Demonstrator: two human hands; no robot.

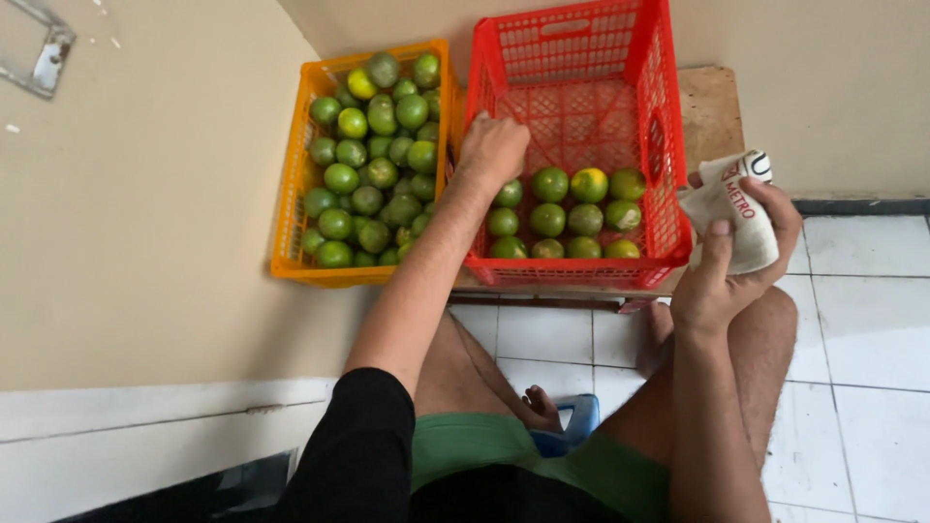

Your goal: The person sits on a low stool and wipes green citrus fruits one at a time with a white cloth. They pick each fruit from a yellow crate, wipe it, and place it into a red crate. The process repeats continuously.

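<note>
My left hand (492, 147) reaches into the red plastic crate (581, 44), its fingers curled down at the left end of a row of green citrus fruits (568, 215); whether it grips one I cannot tell. My right hand (728, 260) is raised beside the crate's right wall, holding a folded white cloth (731, 208). An orange crate (291, 199) to the left is full of several green and yellowish fruits (373, 165).
Both crates rest on a low wooden board (712, 111) against a beige wall. My bare knees and green shorts sit below, over white floor tiles (862, 320). A blue stool (579, 418) shows between my legs.
</note>
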